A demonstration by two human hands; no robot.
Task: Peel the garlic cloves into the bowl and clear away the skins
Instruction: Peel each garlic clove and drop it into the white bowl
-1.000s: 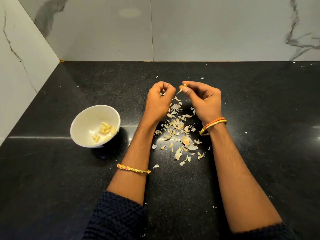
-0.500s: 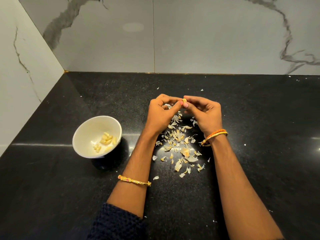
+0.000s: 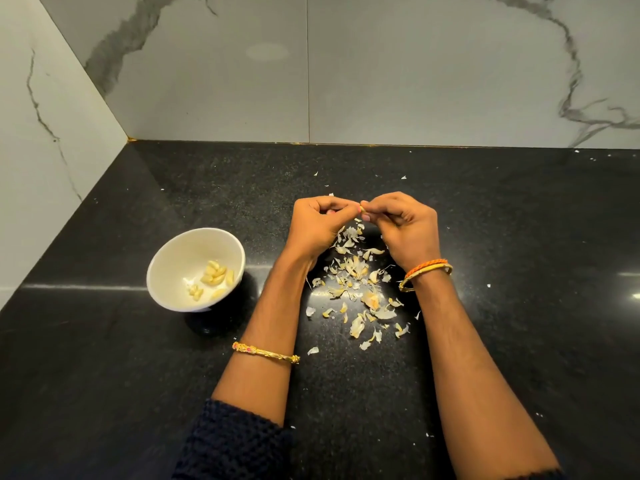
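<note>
Both hands meet above the black counter (image 3: pixel 519 237). My left hand (image 3: pixel 317 225) and my right hand (image 3: pixel 403 226) pinch one small garlic clove (image 3: pixel 362 207) between their fingertips; most of the clove is hidden by the fingers. Below the hands a heap of papery garlic skins (image 3: pixel 360 289) lies scattered on the counter between my forearms. A white bowl (image 3: pixel 173 265) stands to the left of my left forearm, with several peeled garlic cloves (image 3: pixel 213 277) inside.
Marble walls (image 3: pixel 381 81) close the counter at the back and on the left, forming a corner. A few stray skin flecks (image 3: pixel 403 177) lie further back and to the right.
A second ago the hands were slightly apart with the clove in the right one. They have come together and both now pinch it. The view has tilted upward.
</note>
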